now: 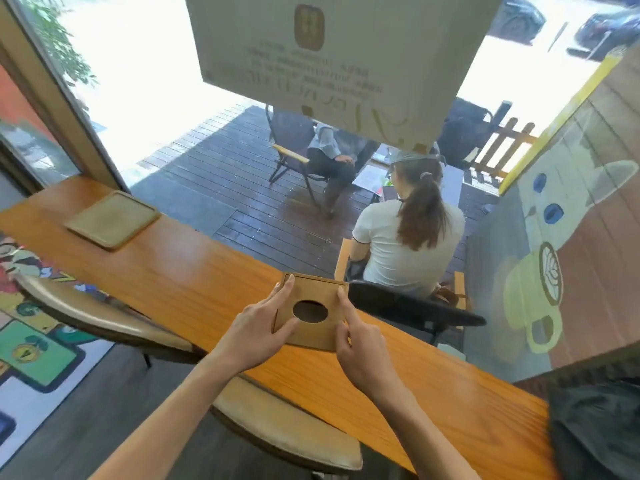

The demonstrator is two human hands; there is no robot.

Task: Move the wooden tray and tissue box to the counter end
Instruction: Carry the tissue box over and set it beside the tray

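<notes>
A square wooden tissue box with a dark oval hole in its top sits on the orange wooden counter, near the window edge. My left hand holds its left side, fingers stretched along the edge. My right hand grips its right side, thumb on the near corner. A flat wooden tray lies empty on the counter at the far left end, apart from both hands.
Two padded stools stand under the counter's near edge. A black bag rests at the right end. Behind the window glass, two people sit on a deck. A paper sign hangs on the glass above.
</notes>
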